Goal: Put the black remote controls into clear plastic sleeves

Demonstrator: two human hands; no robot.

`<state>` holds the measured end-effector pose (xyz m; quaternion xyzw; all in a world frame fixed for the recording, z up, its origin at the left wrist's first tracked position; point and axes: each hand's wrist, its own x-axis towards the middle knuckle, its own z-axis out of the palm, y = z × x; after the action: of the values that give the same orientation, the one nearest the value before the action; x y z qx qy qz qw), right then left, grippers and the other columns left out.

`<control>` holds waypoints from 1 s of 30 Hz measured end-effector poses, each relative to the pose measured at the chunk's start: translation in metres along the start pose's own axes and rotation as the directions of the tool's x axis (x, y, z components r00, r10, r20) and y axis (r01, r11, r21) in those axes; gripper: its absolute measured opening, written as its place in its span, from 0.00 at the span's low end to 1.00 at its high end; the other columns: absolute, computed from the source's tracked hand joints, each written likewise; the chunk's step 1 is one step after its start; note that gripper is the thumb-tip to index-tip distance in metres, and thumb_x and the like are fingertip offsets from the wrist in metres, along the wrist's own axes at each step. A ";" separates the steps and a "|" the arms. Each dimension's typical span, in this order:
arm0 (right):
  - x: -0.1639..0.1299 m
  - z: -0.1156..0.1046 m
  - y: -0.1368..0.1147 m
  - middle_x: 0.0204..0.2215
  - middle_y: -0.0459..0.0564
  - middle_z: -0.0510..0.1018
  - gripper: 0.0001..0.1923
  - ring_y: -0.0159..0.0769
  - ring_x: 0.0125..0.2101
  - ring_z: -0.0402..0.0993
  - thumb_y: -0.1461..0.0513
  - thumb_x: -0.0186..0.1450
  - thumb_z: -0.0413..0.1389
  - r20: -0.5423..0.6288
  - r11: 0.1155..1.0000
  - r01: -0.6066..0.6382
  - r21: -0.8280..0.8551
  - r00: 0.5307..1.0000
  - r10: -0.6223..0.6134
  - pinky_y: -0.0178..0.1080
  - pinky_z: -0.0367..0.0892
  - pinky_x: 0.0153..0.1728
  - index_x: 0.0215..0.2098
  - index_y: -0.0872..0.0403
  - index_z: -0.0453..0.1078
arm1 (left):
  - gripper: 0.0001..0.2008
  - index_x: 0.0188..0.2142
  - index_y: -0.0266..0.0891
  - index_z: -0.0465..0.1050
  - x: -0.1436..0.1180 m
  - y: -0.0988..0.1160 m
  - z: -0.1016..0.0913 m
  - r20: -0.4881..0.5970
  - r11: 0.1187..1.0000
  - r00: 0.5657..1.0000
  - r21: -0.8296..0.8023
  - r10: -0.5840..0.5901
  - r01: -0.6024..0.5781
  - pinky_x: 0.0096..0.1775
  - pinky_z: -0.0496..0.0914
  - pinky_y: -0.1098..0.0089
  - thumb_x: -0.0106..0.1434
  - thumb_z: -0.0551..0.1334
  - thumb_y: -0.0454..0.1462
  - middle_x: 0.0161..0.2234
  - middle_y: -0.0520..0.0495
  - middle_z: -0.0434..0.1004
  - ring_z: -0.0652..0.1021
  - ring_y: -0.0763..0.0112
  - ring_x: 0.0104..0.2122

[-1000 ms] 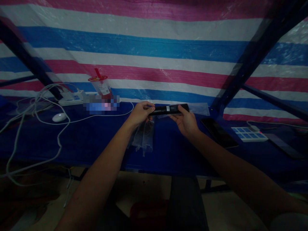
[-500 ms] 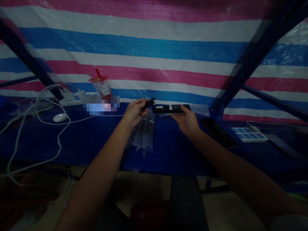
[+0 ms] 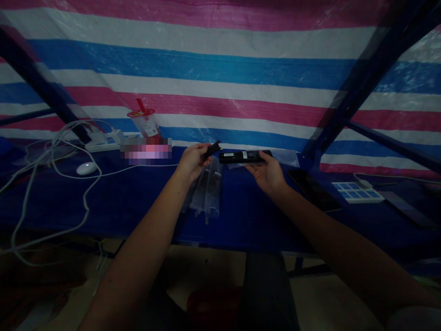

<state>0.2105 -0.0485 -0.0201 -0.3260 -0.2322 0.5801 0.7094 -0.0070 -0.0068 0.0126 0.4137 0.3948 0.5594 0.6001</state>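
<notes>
My left hand [image 3: 195,160] pinches a small black battery cover [image 3: 214,148], whose notched end points up and to the right. My right hand [image 3: 267,172] grips a long black remote control [image 3: 237,156] with pale labels on its upturned face; fingers lie under it and the thumb rests on top. A narrow gap separates the cover from the remote's left end. Behind and under the remote lies a clear plastic sleeve [image 3: 287,158]. Below my left hand, several dark items in clear plastic bags [image 3: 211,193] lie side by side on the blue table [image 3: 237,211].
A red-lidded cup [image 3: 148,124] stands at the back left near a blurred-out patch. White cables [image 3: 84,202] loop around a white mouse [image 3: 86,168] and a power strip [image 3: 103,143]. To the right lie a black tablet-like device [image 3: 315,191], a blue-and-white power strip [image 3: 356,193] and a phone-like slab [image 3: 408,209].
Both hands keep almost the same pose and hold the same pieces. The cover has shifted very slightly left, away from the remote. The blurred patch near the cup turned from bluish to pink.
</notes>
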 end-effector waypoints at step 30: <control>-0.004 0.001 0.007 0.37 0.49 0.81 0.06 0.40 0.40 0.81 0.64 0.63 0.60 0.046 1.000 0.024 0.007 0.999 -0.025 0.50 0.75 0.51 0.38 0.53 0.68 | 0.03 0.35 0.35 0.74 -0.005 -0.010 0.008 0.068 0.925 0.978 0.317 0.196 -0.208 0.18 0.62 0.75 0.59 0.64 0.31 0.23 0.50 0.73 0.73 0.75 0.16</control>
<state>0.2044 -0.0512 -0.0239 -0.3073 -0.2505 0.5795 0.7121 0.0037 -0.0127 0.0058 0.5545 0.4254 0.5387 0.4705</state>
